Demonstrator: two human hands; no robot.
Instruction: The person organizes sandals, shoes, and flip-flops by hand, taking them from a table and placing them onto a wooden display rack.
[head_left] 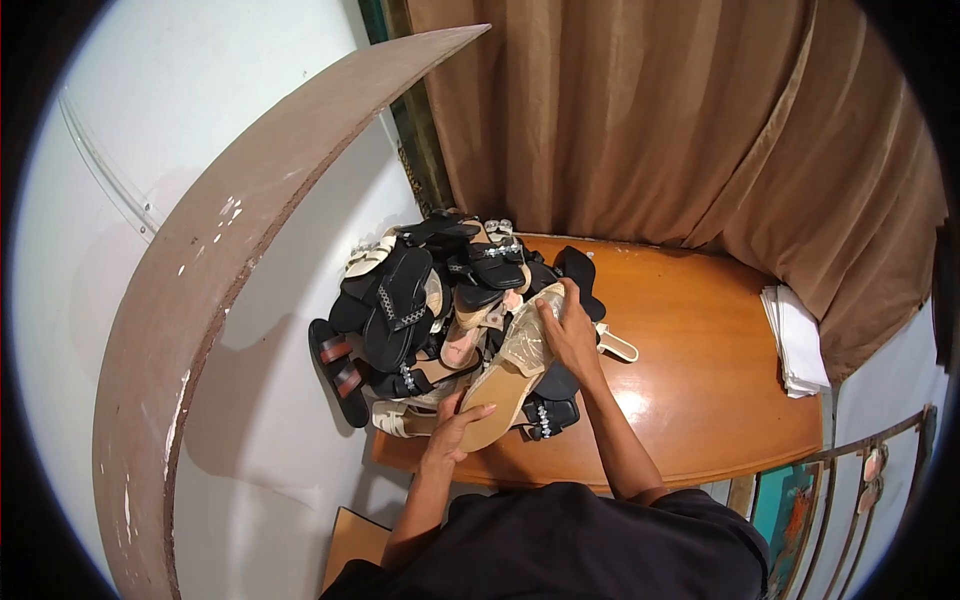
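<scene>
A tan flat sandal with a clear strap (512, 372) lies across the front of a heap of sandals (420, 300) on a wooden table (700, 380). My left hand (455, 425) grips its heel end near the table's front edge. My right hand (565, 325) holds the toe end, fingers over the clear strap. The heap is mostly black sandals, some with jewelled straps, plus beige and white ones. It leans against the white wall at the table's left end.
A stack of white folded sheets (797, 340) sits at the table's right edge. Brown curtains (650, 110) hang behind. A curved brown board (210, 300) juts out from the wall on the left. A metal railing (870, 470) stands at lower right.
</scene>
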